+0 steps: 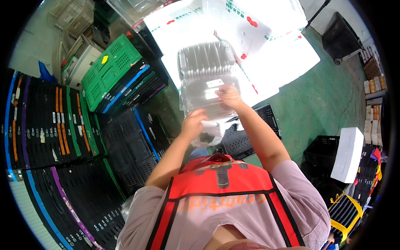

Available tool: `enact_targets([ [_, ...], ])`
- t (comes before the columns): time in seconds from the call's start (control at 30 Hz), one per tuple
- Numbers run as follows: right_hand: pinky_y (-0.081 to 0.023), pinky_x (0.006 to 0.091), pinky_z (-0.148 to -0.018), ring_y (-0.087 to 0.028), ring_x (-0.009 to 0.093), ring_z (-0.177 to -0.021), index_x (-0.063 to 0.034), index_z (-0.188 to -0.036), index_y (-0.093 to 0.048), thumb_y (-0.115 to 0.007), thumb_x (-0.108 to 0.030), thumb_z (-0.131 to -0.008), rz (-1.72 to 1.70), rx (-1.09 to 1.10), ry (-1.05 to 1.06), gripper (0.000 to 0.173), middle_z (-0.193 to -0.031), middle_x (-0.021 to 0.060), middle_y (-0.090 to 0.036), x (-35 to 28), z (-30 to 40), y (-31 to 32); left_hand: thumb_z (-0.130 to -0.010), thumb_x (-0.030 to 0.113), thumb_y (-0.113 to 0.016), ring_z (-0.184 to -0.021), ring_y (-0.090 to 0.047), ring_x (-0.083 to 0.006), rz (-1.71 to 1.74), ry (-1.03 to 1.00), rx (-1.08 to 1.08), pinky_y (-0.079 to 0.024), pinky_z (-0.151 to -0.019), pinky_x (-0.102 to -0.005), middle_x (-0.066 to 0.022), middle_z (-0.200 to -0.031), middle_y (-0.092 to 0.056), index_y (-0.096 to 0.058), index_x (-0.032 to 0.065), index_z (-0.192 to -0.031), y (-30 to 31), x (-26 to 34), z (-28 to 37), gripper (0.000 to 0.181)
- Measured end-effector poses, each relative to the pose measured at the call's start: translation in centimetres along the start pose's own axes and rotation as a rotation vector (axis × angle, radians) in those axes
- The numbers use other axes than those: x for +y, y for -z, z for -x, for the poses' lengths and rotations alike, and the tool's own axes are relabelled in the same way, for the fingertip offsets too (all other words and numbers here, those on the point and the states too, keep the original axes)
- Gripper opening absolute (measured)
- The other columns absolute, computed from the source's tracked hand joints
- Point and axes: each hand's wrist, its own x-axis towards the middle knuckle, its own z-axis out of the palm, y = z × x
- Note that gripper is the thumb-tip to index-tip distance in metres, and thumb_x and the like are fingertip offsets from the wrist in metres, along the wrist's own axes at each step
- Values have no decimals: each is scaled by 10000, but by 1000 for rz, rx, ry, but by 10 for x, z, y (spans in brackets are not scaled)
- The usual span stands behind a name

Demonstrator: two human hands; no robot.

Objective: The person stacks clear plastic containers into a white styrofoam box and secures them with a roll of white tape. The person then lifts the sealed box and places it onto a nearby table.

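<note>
In front of me an open clear plastic clamshell container lies on white foam boxes, its ribbed half (206,59) away from me and its smoother half (195,90) nearer. One white label (214,82) sits on the nearer half. Just below it is a second white label (211,94), with the fingertips of my right hand (229,96) closed at its right edge; whether it is stuck down I cannot tell. My left hand (193,124), blurred, is at the container's near edge, holding a looped white strip (215,132) that looks like label backing.
White foam boxes (281,68) with red and green print support the container. Black crates (47,125) and a green crate (109,68) are stacked at left. A black crate (237,140) lies below my hands. At right stands a white foam box (347,154).
</note>
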Motion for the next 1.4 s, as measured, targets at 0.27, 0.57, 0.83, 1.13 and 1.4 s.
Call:
enact_targets([
  [0.27, -478, 392, -750, -623, 301, -816, -21, -928, -642, -644, -268, -753, 533, 144, 70, 303, -847, 150, -646, -18, 1, -15, -624, 10, -598, -1235, -393, -330, -144, -2, -168, -339, -998, -395, -160, -1292, -474, -610, 94, -757, -16, -3, -43, 157],
  [0.57, -401, 464, -880, -474, 334, -1104, 3, -1143, -535, -590, -400, -789, 745, 728, 165, 539, -1142, 176, -545, 56, 61, 19, -651, 38, -649, -1184, -462, -306, -24, -5, -125, -381, -953, -381, -133, -1239, -531, -605, 67, -724, -4, -11, -29, 90],
  [0.83, -371, 388, -928, -484, 346, -1085, 41, -1127, -534, -558, -407, -836, 515, 397, -2, 535, -1107, 214, -559, 64, 77, 23, -612, 40, -684, -1136, -492, -333, 49, 17, 28, -417, -897, -373, -177, -1272, -496, -588, 41, -666, 3, 10, -3, 110],
  [1.13, -451, 285, -779, -572, 242, -936, 89, -1106, -510, -585, -191, -807, -523, 321, -126, 416, -1020, 192, -587, 19, 91, 63, -590, 0, -656, -870, -592, -293, 65, -263, 132, -484, -711, -353, -113, -1061, -617, -572, 31, -676, 7, 48, 15, 124],
  [1.4, -439, 308, -885, -533, 203, -1042, 5, -1110, -537, -530, -41, -813, -1100, -174, 148, 301, -1144, 122, -560, 18, 68, 28, -733, 69, -568, -635, -573, -281, 152, -7, 222, -449, -570, -336, -142, -758, -586, -569, -23, -692, -18, 5, -9, 101],
])
